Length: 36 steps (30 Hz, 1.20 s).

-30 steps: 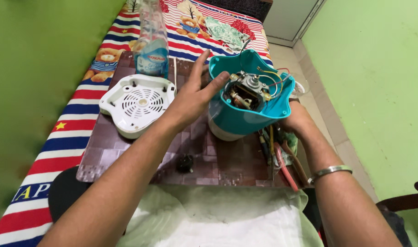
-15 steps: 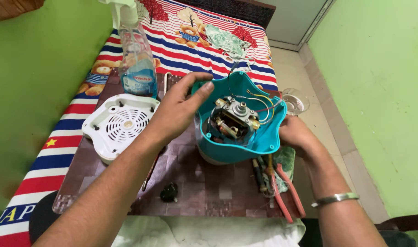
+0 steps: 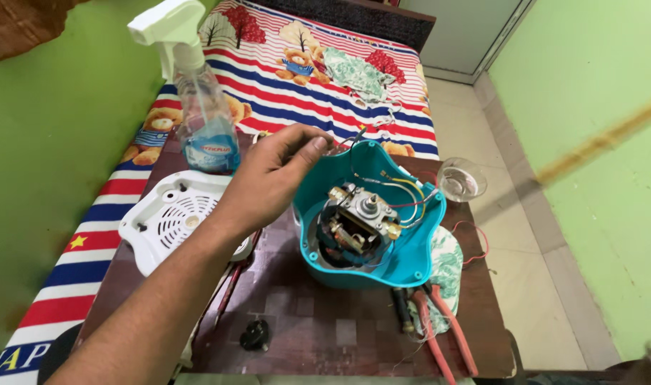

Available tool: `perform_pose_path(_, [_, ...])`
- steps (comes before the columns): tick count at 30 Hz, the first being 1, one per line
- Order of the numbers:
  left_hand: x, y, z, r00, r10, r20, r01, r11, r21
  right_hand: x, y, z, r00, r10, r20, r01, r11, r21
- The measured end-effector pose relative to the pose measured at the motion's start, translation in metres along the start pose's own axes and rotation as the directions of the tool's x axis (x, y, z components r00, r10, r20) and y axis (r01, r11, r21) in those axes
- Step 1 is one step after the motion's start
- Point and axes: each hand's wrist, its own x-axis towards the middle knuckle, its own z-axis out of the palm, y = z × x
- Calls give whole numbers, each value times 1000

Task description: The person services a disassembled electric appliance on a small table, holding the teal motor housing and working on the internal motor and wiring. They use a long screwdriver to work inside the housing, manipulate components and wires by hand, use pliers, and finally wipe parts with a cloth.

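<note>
Far left, the bed (image 3: 76, 242) with its striped sheet ran along the table's (image 3: 325, 321) nine o'clock edge. The spray bottle (image 3: 204, 121) stood at eleven o'clock on the table, and the white vented cover (image 3: 170, 217) lay flat just beside it, toward nine.

The left hand (image 3: 272, 182) hovered over the teal housing's (image 3: 404, 260) ten o'clock rim, fingers curled, thumb and forefinger pinched close; whether they gripped a wire or anything small, could not tell. The right hand was out of view.

The housing sat open-side-up near the table's middle, the motor (image 3: 357, 221) and loose coloured wires exposed inside. Step looked like work inside the opened base, wiring or motor checking. A next move would likely call for a steady reach past the rim without snagging the wires.

A black knob (image 3: 255, 334) lay at six o'clock, near the front edge. The red-handled pliers (image 3: 439, 335) lay at five o'clock, handles overhanging. The glass (image 3: 461, 180) stood at two o'clock near the edge. Open room: bare tabletop at seven o'clock.
</note>
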Motion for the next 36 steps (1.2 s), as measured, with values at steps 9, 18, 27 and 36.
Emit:
perform_pose_path(9, [2, 17, -6, 979, 104, 176, -92, 993, -74, 3, -85, 113, 924, -186, 334, 134, 976, 172])
perform_pose_path(18, [-5, 10, -1, 992, 71, 108, -66, 996, -55, -27, -64, 135, 888, -191, 417, 66, 953, 295])
perform_pose_path(27, [-12, 13, 6, 994, 96, 59, -99, 994, 52, -43, -53, 143, 869, -263, 419, 208, 963, 171])
perform_pose_path(36, [-14, 12, 9, 991, 133, 34, -137, 979, 154, -47, -45, 149, 879, -240, 413, 178, 967, 183])
